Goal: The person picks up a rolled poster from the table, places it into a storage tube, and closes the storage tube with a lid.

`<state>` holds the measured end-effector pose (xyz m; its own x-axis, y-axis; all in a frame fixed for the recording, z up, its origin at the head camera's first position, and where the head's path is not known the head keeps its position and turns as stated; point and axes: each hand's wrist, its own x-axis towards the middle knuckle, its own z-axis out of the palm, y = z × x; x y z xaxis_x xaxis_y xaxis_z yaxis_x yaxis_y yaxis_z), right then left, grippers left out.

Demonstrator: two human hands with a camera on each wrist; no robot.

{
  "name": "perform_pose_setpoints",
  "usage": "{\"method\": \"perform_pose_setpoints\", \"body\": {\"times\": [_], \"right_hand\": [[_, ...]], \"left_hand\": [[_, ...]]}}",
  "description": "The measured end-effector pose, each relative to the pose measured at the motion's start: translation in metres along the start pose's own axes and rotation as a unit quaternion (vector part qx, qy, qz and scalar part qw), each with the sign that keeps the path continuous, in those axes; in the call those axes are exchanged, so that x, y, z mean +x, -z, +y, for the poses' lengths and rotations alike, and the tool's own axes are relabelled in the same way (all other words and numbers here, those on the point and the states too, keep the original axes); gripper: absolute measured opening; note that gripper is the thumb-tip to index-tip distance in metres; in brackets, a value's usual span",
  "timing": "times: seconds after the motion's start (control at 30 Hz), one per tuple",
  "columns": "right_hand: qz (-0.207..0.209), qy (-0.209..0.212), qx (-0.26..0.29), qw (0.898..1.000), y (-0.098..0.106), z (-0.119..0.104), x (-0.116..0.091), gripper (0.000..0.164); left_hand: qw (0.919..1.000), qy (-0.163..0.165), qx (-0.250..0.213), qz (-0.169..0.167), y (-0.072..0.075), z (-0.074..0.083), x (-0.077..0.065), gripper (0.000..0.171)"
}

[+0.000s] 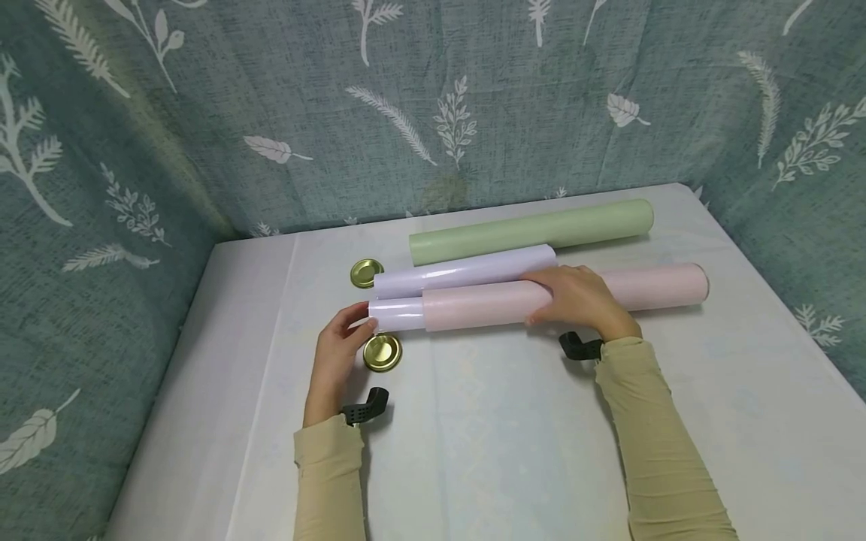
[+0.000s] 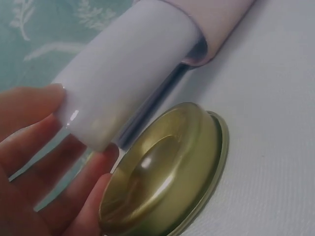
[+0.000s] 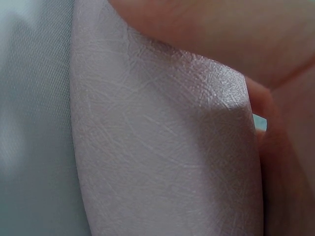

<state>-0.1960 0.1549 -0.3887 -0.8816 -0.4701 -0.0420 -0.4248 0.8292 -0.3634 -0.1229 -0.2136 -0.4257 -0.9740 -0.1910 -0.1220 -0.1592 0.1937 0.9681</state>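
My left hand (image 1: 336, 347) holds the outer end of a glossy lavender paper roll (image 1: 398, 314), thumb on the near side and fingers at its end rim. The other end of that roll sits inside the open left mouth of a long pink cardboard tube (image 1: 473, 306). Over the middle of the tube, my right hand (image 1: 576, 296) grips it from above; the right wrist view shows the textured pink surface (image 3: 147, 137) under the thumb. Just below the left fingers lies a gold metal lid (image 2: 162, 167), close to the roll's end.
Behind the pink tube lies a second lavender roll (image 1: 467, 272). Farther back is a light green tube (image 1: 531, 231). Another gold lid (image 1: 367, 273) lies by the second roll's left end. Patterned green curtains (image 1: 304, 98) enclose the white table (image 1: 501, 451) at the back and sides.
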Motion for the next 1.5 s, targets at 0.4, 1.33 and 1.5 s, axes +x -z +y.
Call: {"method": "perform_pose_setpoints", "body": {"times": [0.4, 1.33, 1.5], "right_hand": [[0.000, -0.004, 0.002, 1.000, -0.002, -0.001, -0.001, 0.076], [-0.003, 0.002, 0.001, 1.000, -0.002, 0.001, 0.001, 0.076], [-0.007, 0.004, -0.003, 1.000, -0.002, -0.002, 0.002, 0.077]], "left_hand": [[0.9998, -0.004, 0.022, 0.001, -0.002, 0.000, 0.001, 0.044], [0.9947, -0.054, 0.071, -0.051, -0.014, 0.002, 0.000, 0.047], [0.9938, -0.058, 0.075, -0.058, -0.015, 0.005, -0.001, 0.049]]}}
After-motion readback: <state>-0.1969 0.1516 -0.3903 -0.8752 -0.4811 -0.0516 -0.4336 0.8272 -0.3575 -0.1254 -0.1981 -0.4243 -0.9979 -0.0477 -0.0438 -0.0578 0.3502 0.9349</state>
